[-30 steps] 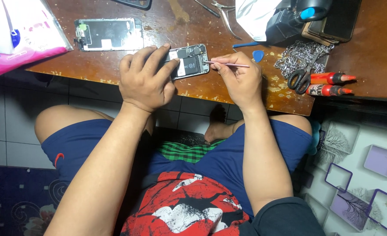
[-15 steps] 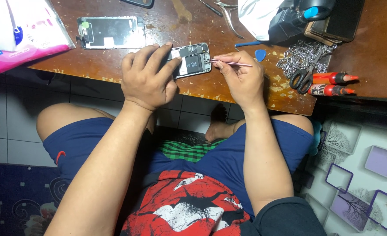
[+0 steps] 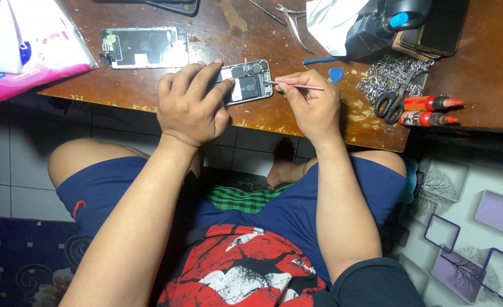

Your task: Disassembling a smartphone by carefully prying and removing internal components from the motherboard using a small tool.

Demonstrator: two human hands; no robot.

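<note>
**Opened phone at table edge, both hands on it**

The opened phone body (image 3: pixel 245 84) lies on the wooden table (image 3: pixel 217 34), near its front edge, insides facing up; its left part is hidden under your fingers. Your left hand (image 3: pixel 190 105) lies over it, fingers spread and curled down, pressing the phone to the table rather than gripping it. Your right hand (image 3: pixel 314 105) is pinched shut on a thin pink-handled tool (image 3: pixel 297 86), tip touching the phone's right edge; what the tip meets is too small to make out.

Further left lies a separate screen panel (image 3: pixel 143 46), back side up. A blue pick (image 3: pixel 336 74) sits just above your right hand. To the right: a pile of metal chain (image 3: pixel 390 74), black-handled scissors (image 3: pixel 390 102) and two red-capped tubes (image 3: pixel 430 111). Tweezers (image 3: pixel 291 20) are at the top, partly cut off. A pink and white packet (image 3: pixel 24 45) is cut by the left edge. A dark bag-like object (image 3: pixel 385 23) at the top right is hard to identify.
</note>
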